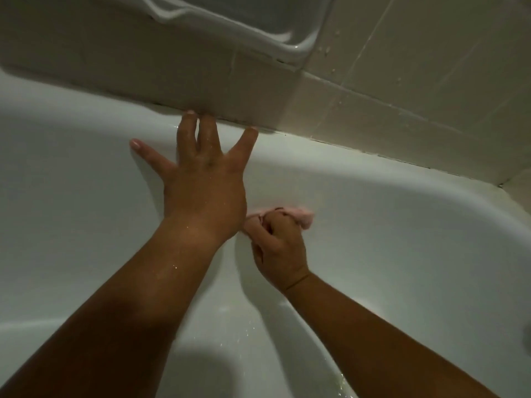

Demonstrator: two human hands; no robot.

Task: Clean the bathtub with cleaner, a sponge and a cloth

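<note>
In the near tub floor: scattered water drops (247,331) glint on the bottom of the white bathtub (402,225), between the two forearms.
Bathtub contents: the drops, and a pink cloth (305,219) against the sloping far wall, below the rim.
Right forearm: comes in from the near right corner and reaches up and left to that wall.
Right hand (280,249): knuckles up, fingers curled tight round the cloth, pressing it to the tub wall.
Cloth: bunched, with an end sticking out to the left and to the right of the fist; it sits just right of the left wrist.
Left forearm: comes in from the near left, wet, crossing over the tub.
Left hand (205,185): flat, palm down on the far rim, holding nothing.
Left fingers (186,133): straight and spread wide, one splayed far left; the foremost tips touch the foot of the wall.
Seam (359,152): a dark line where rim meets tile.
Tiled wall (402,67): beige, flecked with water drops.
Far top: a glossy white moulded fitting (230,21), cut by the frame edge.
</note>
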